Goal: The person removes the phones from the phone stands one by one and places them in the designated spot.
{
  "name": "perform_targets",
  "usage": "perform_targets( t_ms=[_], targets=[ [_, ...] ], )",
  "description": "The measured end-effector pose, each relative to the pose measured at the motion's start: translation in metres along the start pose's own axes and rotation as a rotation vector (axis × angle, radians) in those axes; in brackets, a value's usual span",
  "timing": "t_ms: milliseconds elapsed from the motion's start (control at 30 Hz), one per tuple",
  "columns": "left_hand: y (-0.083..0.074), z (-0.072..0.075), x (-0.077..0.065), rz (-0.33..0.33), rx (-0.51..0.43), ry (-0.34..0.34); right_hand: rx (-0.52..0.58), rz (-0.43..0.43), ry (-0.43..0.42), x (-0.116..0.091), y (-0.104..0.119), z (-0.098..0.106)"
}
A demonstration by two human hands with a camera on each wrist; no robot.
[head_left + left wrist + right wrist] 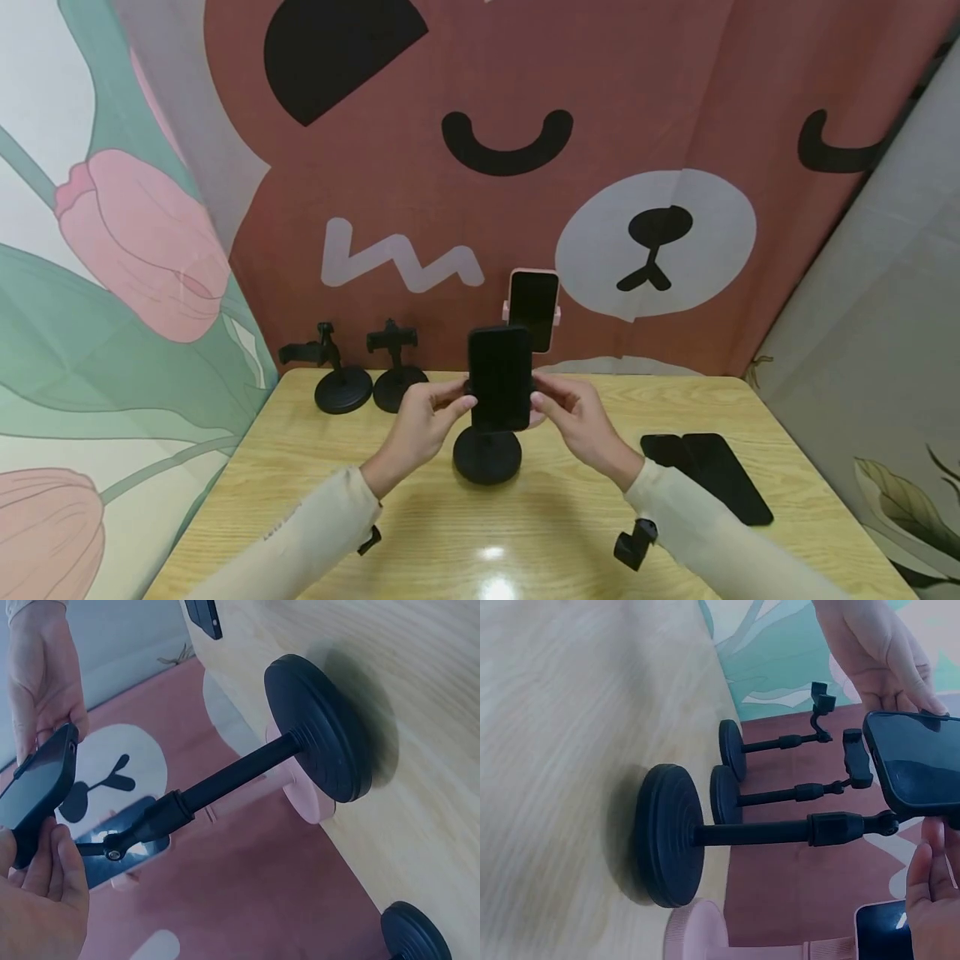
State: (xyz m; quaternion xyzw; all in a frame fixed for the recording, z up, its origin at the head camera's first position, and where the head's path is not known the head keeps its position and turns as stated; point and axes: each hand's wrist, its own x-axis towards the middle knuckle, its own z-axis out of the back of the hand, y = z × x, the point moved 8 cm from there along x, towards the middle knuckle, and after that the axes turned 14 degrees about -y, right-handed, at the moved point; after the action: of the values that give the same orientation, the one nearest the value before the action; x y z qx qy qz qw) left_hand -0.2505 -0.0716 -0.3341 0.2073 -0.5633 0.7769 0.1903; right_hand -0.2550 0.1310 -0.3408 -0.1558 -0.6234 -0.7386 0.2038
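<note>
A black smartphone point(499, 375) stands upright at the top of a black phone stand point(487, 458) with a round base. My left hand point(422, 423) grips the phone's left edge, thumb at the front and fingers curled behind. On the opposite edge my right hand point(583, 422) holds it the same way. The stand's pole point(240, 777) runs up to a ball joint behind the phone, seen in the left wrist view. The holder's clamp is mostly hidden by the phone and fingers.
Behind stands a pink phone stand point(697, 930) bearing another phone point(534, 300). Two black phone stands point(342, 389) point(396, 385) occupy the table's back left. Two dark phones point(726, 477) point(666, 450) lie at the right. A printed curtain point(420, 192) hangs behind the wooden table point(315, 467).
</note>
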Motion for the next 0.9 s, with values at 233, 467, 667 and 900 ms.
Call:
perform_targets(
  t_ms=[233,467,667,900],
  targets=[
    [-0.004,-0.010,-0.006,-0.009,0.001,-0.002,-0.018,0.002,-0.012,-0.013,-0.002,0.010],
    [-0.006,-0.019,-0.010,-0.017,-0.019,0.037,-0.069,0.005,-0.029,-0.022,-0.003,0.018],
    [-0.004,-0.023,-0.013,-0.003,-0.024,0.057,-0.098,0.003,-0.042,-0.027,-0.005,0.022],
    [-0.003,-0.026,-0.017,-0.022,-0.018,0.046,-0.086,-0.006,-0.038,-0.032,-0.008,0.024]
  ],
)
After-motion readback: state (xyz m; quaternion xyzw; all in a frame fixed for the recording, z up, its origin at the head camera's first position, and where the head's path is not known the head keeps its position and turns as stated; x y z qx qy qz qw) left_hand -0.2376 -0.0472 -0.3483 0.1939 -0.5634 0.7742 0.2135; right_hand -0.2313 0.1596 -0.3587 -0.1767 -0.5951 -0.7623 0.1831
